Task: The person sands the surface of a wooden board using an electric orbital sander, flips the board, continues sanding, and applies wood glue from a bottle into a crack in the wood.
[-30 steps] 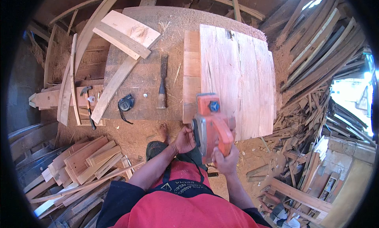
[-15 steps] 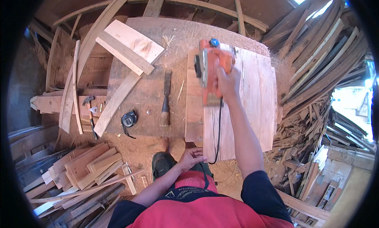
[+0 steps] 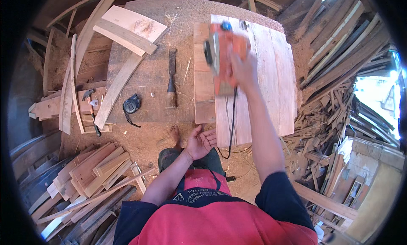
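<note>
My right hand (image 3: pixel 244 70) is closed round the handle of an orange electric planer (image 3: pixel 222 69) with a blue knob at its front. The planer rests on the left part of a wide, pale wooden panel (image 3: pixel 271 88), slightly blurred by motion. A black cord (image 3: pixel 232 122) trails from it over the panel's near edge. My left hand (image 3: pixel 200 144) holds nothing; its palm is turned up and its fingers are spread, close to the near left corner of the panel. Under the panel's left side lies a browner board (image 3: pixel 204 92).
On the dusty workbench (image 3: pixel 146 84) lie a chisel (image 3: pixel 171 79), a black tape measure (image 3: pixel 132 104) and wood offcuts (image 3: pixel 144 24). A claw hammer (image 3: pixel 93 113) lies farther left. Stacked boards (image 3: pixel 95 168) stand at lower left; scrap strips (image 3: pixel 322 117) heap up at right.
My left hand has turned palm up, its fingers now spread apart. The planer, still in my right hand, shows near the panel's left side. The whole view has shifted, with the bench higher.
</note>
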The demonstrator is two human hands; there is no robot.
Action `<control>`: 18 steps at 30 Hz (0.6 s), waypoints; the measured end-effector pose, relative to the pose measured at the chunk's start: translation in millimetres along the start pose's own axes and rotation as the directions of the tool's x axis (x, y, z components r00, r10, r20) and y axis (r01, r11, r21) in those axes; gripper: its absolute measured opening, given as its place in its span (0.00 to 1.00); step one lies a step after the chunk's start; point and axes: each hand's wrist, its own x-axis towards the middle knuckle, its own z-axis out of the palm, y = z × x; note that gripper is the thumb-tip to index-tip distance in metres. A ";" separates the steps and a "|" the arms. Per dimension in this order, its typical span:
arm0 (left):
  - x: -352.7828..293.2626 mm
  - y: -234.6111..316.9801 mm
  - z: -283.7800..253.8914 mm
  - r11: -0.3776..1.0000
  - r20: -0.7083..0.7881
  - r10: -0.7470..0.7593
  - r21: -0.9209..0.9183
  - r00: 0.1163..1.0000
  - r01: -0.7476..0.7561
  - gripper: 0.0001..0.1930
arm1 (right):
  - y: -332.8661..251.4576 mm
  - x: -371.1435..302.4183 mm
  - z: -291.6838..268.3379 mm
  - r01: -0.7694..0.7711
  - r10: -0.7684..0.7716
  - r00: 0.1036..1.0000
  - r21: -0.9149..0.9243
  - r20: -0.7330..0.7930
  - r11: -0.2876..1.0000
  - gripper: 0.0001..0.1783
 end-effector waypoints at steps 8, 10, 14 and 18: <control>12.9 2.0 -1.5 0.990 -0.149 -0.136 0.028 0.980 0.141 0.34 | 72.2 -368.0 -62.4 -0.309 0.309 0.951 0.002 -0.028 0.951 0.17; 14.3 6.5 -8.7 0.983 -0.053 -0.158 0.082 0.986 0.162 0.34 | 64.1 -396.5 -59.9 -0.345 0.349 0.935 0.068 -0.064 0.936 0.16; 10.3 10.3 -13.5 0.977 -0.076 -0.195 0.067 0.978 0.200 0.32 | 64.6 -387.4 -52.9 -0.328 0.331 0.937 0.046 -0.114 0.943 0.14; 11.8 0.4 2.9 0.981 -0.263 -0.127 0.112 0.956 0.161 0.29 | 53.4 -315.5 -46.5 -0.322 0.327 0.939 0.060 -0.110 0.945 0.13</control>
